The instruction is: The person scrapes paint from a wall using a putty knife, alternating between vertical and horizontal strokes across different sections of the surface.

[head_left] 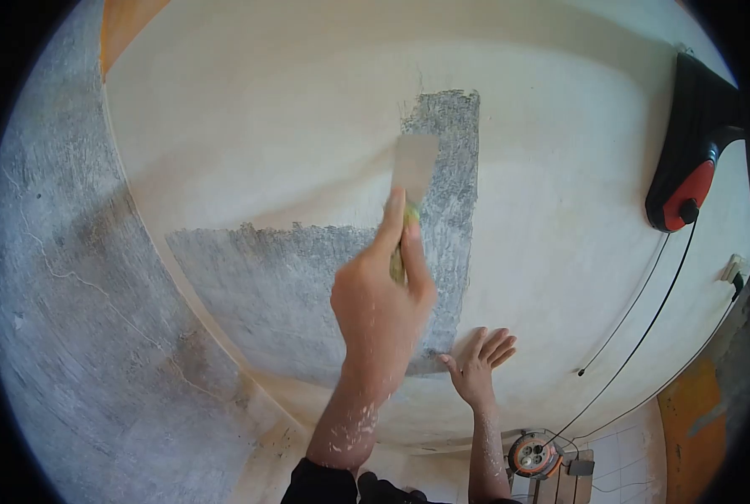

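Note:
My left hand (381,281) is closed around the yellow-green handle of a scraper (415,164). Its wide blade points upward and lies against the wall, at the left edge of an upright strip of bare grey surface (452,168). Pale flecks speckle my left wrist and forearm. Lower and to the right, my right hand (478,370) is spread with its fingers apart, seemingly resting on the cream wall (551,210). Its thumb is beside the foot of the grey strip. The grey patch widens leftward below the cream coating.
A grey wall (72,294) meets this one at the left corner. At right hangs a black and red device (686,185) with cables running down. An orange-black cable reel (534,455) sits on a wooden stool (570,480) at lower right. A plug (734,273) is in the wall.

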Demonstrator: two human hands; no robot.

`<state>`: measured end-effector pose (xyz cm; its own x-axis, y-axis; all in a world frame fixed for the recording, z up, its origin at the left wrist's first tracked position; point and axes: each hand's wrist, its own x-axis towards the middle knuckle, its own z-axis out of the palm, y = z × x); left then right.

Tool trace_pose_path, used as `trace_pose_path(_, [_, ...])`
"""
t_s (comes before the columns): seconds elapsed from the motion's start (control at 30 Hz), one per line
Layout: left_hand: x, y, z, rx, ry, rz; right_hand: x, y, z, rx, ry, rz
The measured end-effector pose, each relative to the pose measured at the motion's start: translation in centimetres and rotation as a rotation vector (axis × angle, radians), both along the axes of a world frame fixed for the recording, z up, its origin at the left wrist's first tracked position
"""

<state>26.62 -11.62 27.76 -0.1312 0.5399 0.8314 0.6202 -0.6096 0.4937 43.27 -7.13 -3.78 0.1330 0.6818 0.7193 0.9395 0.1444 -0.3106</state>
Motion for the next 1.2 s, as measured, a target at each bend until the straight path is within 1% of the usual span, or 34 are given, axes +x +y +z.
trace_pose_path(0.07, [0.3, 1.1, 1.4, 0.071, 0.018, 0.073, 0.3, -0.2, 0.2, 0.008, -0.019, -0.004])
trace_pose_path(0.17, [0.0, 0.3, 1.7, 0.062, 0.001, 0.04, -0.2, -0.5, 0.1, -0.013, -0.009, -0.001])
trace_pose_path(0.27, [0.0, -0.1, 0.4, -0.06, -0.046, -0.059, 0.2, -0.4, 0.4, -0.051, 0.022, 0.02])
trace_pose_path(0.33, [0.2, -0.1, 1.4, -0.001, -0.005, -0.018, 0.3, -0.7, 0.2, -0.063, 0.019, 0.027])
trace_pose_path(0.4, [-0.2, -0.4, 1.8, -0.008, 0.014, -0.021, 0.1, -0.5, 0.3, -0.035, -0.002, 0.012])
trace_pose_path(0.47, [-0.7, -1.0, 1.3, -0.089, -0.017, -0.078, -0.1, -0.9, 0.1, -0.058, 0.027, 0.02])
trace_pose_path(0.57, [-0.3, -0.8, 2.7, -0.149, -0.058, -0.102, -0.1, -0.9, 0.5, -0.085, 0.073, 0.03])
trace_pose_path(0.67, [-0.9, -1.3, 2.6, -0.124, -0.06, -0.122, -0.5, -1.0, 0.9, -0.09, 0.093, 0.049])
trace_pose_path(0.77, [-0.6, 0.1, 2.1, 0.111, -0.024, -0.055, -0.2, -0.7, 0.9, -0.073, 0.077, 0.047])
trace_pose_path(0.87, [-0.9, -1.2, 3.8, -0.167, -0.075, -0.136, -0.2, -0.9, 1.3, -0.083, 0.084, 0.048])
trace_pose_path(0.97, [-1.1, -1.3, 1.5, -0.114, -0.056, -0.143, -0.2, -1.2, 1.1, -0.113, 0.097, 0.053])
trace_pose_path(1.07, [-1.0, -0.5, 3.2, -0.166, -0.181, -0.262, 0.1, -1.4, 1.1, -0.115, 0.084, 0.054])
trace_pose_path(1.2, [-0.7, -0.3, 2.1, -0.071, -0.135, -0.172, -0.3, -1.5, 1.6, -0.117, 0.11, 0.068])
